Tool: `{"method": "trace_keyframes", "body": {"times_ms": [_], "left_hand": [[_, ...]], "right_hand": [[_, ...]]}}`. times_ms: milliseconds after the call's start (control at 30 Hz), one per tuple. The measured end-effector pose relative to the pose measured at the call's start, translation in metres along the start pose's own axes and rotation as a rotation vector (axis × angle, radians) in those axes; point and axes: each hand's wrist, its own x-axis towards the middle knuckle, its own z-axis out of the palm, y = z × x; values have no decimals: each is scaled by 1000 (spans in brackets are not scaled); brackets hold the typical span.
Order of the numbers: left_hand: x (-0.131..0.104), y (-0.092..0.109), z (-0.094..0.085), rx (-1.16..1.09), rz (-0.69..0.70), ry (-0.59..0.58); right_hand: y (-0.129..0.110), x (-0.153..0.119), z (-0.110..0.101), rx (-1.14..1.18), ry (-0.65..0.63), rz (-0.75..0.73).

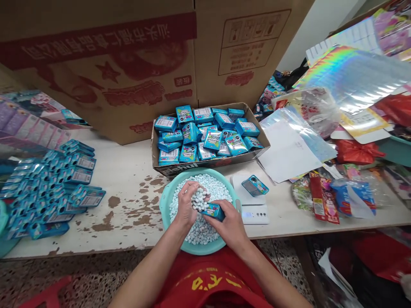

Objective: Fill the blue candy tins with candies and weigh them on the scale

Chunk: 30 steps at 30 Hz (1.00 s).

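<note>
A round turquoise basin [165,214] full of small pale blue candies [199,231] stands at the table's front edge. Over it, my left hand [187,205] is cupped around a heap of candies. My right hand [228,222] grips a small blue candy box [214,211], whose left end meets the candies in my left hand. Beside the basin on the right, another blue box [255,185] lies on a white scale [255,214]. Behind the basin is a shallow cardboard tray [205,164] heaped with blue boxes [212,139].
Many blue boxes [77,175] are stacked at the left of the worn white table [125,162]. A large carton [144,64] rises behind the tray. White paper [289,149], shiny sheets [349,81] and candy bags [324,196] cover the right side.
</note>
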Motion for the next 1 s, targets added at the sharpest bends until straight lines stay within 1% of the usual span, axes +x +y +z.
{"method": "trace_keyframes", "body": {"times_ms": [133,233,300,400,667,833,933,1000], "left_hand": [[-2,5,1,9,7,-5],[-2,6,3,58,39,-11],[-1,6,4,78,62,-15],[0,6,4,95,45,-25],[0,4,9,125,49,-7],[-1,3,10,147,99,-7],[0,1,11,165,143,-48],[1,-1,12,189,148,-63]], "right_hand": [[-4,1,-3,1,9,-24],[-7,1,-5,29,4,-11],[-8,2,-6,44,25,2],[-8,3,-7,45,51,30],[-8,6,-9,96,34,28],[-6,9,-8,114,27,15],[-5,10,-7,85,6,13],[-6,10,-6,72,-13,17]]}}
